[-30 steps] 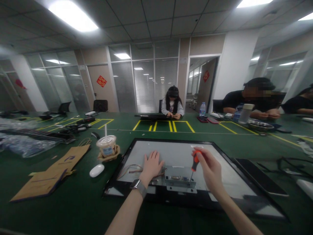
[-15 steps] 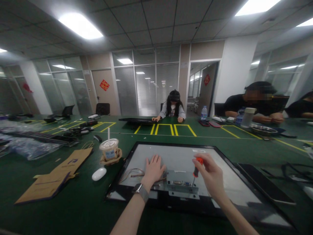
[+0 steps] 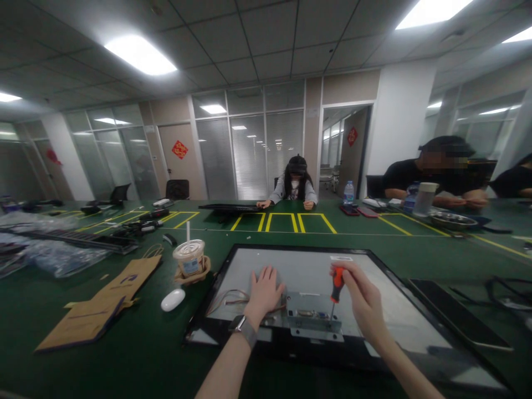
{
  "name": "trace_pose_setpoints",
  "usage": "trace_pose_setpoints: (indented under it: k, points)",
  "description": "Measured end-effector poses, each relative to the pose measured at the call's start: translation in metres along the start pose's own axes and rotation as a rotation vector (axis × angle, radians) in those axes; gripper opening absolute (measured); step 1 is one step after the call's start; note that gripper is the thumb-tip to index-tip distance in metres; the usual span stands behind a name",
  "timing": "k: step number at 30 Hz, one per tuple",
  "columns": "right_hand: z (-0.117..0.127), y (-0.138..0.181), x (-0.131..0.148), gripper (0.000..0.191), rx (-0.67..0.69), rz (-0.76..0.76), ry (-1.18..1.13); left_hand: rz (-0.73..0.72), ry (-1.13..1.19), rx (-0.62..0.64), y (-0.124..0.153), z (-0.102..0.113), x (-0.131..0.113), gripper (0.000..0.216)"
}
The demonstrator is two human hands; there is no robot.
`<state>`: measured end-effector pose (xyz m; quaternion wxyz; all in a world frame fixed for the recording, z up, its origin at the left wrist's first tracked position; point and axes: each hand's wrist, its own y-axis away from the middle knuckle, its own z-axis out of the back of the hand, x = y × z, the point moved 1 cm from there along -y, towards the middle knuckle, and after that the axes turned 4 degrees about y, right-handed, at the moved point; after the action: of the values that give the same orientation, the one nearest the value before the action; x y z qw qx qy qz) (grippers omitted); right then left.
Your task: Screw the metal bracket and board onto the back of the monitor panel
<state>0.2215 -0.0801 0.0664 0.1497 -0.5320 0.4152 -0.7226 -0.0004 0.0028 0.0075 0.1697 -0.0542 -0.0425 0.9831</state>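
Note:
My right hand [image 3: 362, 296] grips an orange-and-black screwdriver [image 3: 337, 285] by the top of its handle, fingertips closed round it. The shaft points down, its tip at the right end of a metal bracket [image 3: 307, 327] that carries connector ports. Flat on the pale back of a large display panel [image 3: 303, 257] lies my left hand [image 3: 265, 291], fingers spread, a watch on its wrist. Thin wires [image 3: 226, 296] run over the panel to the left of that hand and partly pass beneath it.
Left of the panel stand a drink cup [image 3: 190, 257] in a cardboard holder, a white mouse [image 3: 173, 300] and a brown paper bag [image 3: 103, 305]. A dark flat panel [image 3: 457, 313] lies at the right. Across the table sits a person [image 3: 294, 183]; another [image 3: 432, 172] is at the right.
The view has shifted slightly. My right fingers have changed their hold on the screwdriver, and more of its orange handle shows. My left hand stays flat on the panel.

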Motion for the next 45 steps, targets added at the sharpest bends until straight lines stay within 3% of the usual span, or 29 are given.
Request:
trace_pose_setpoints:
  k: [5,11,17,22,45]
  points:
    - [-0.001,-0.001,0.004,0.016,-0.046,0.036,0.021,0.012,-0.002,-0.009,0.000,-0.001,-0.001,0.050]
    - [-0.001,0.001,0.003,0.022,0.033,0.009,-0.010,0.022,0.038,-0.029,-0.002,-0.004,-0.001,0.054]
    - [-0.002,-0.001,0.012,0.017,-0.007,0.075,-0.002,0.035,0.059,-0.058,-0.003,-0.007,0.001,0.054]
    - [-0.003,0.000,0.011,0.023,0.056,-0.010,-0.028,0.021,0.035,-0.029,-0.004,-0.007,0.001,0.053]
    - [-0.003,0.001,0.009,0.016,-0.019,0.044,-0.010,0.024,0.032,-0.068,-0.007,-0.013,0.004,0.056]
